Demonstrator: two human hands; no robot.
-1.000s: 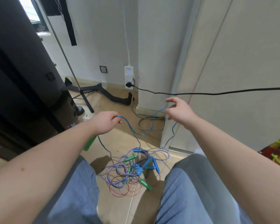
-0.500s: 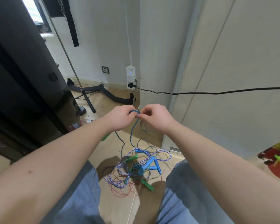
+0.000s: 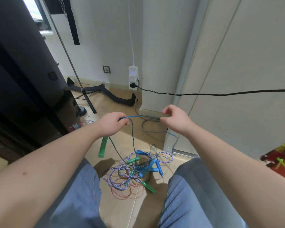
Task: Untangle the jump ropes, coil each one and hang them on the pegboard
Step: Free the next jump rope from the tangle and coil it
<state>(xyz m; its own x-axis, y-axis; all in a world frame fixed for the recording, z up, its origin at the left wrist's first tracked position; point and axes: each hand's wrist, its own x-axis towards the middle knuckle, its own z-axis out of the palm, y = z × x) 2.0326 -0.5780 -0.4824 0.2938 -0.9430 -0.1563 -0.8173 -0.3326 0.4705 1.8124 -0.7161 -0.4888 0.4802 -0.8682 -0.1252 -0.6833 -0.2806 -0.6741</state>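
Both forearms are reaching forward, bare. My left hand [image 3: 113,125] is gripping the thin blue rope [image 3: 135,116] in a curled fist; my right hand [image 3: 174,120] is pinching it, fingers curled. Hands are sitting level, apart.

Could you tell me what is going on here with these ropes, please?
A person is working one jump rope free. The left hand grips a thin blue rope and the right hand pinches it farther along, a short stretch held between them. A green handle hangs below the left hand. The other ropes lie tangled on the floor.
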